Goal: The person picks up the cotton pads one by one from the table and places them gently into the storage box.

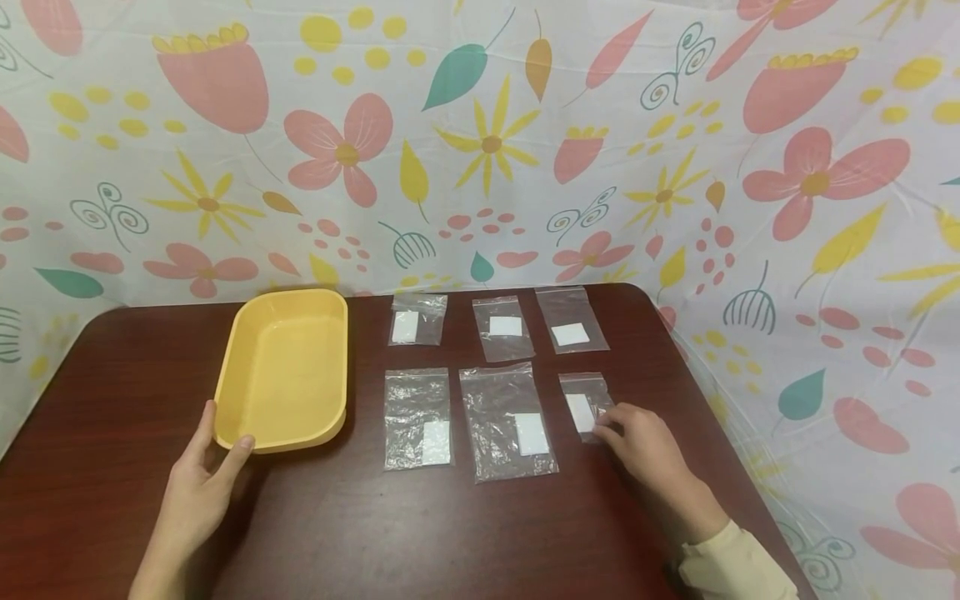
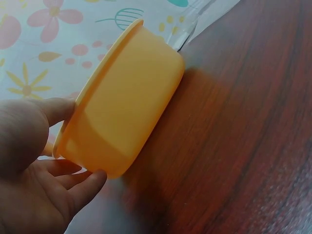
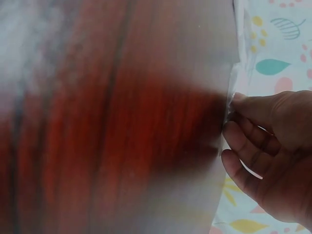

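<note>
I have the right grip [image 1: 648, 442] pinching the lower right edge of a small clear zip bag [image 1: 596, 398], thumb against fingertips. That bag is well to the right of the yellow tray [image 1: 300, 375], the farthest from it in the nearer row; I cannot tell whether its edge is lifted off the bench [image 1: 360, 550]. The left grip [image 1: 198, 492] is closed around the tray's near left corner, thumb at the rim and fingers along the outer wall.

The five other bags also lie to the tray's right: three beside its far part, two beside its near end. The small bag holds a white card [image 1: 579, 413], and each of the others has a white piece inside.

I'd judge the bag almost weightless, limp and slick, clinging to the wood and easily creased. I would take it by a free margin clear of the card, in a light pinch, since the card should stay stiff while the film folds. The tray looks like light, rigid plastic, so its rim makes a sound hold.
</note>
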A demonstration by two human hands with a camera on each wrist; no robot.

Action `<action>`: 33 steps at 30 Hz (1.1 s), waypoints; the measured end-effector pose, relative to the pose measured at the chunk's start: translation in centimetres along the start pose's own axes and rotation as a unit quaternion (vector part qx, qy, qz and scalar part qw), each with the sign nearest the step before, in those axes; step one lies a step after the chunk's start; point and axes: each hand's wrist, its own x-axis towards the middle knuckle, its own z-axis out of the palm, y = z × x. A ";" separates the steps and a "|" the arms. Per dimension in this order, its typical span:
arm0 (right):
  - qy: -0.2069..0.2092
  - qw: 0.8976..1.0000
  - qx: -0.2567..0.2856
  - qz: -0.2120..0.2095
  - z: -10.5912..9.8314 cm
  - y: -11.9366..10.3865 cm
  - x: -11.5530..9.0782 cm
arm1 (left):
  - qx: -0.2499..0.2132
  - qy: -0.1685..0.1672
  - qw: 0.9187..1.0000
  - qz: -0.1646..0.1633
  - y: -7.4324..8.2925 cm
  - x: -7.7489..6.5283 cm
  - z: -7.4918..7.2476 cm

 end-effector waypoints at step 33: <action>0.086 0.995 0.047 -0.024 -0.5 -0.3 -0.2 | -0.008 0.005 1.000 0.006 0.0 0.0 0.0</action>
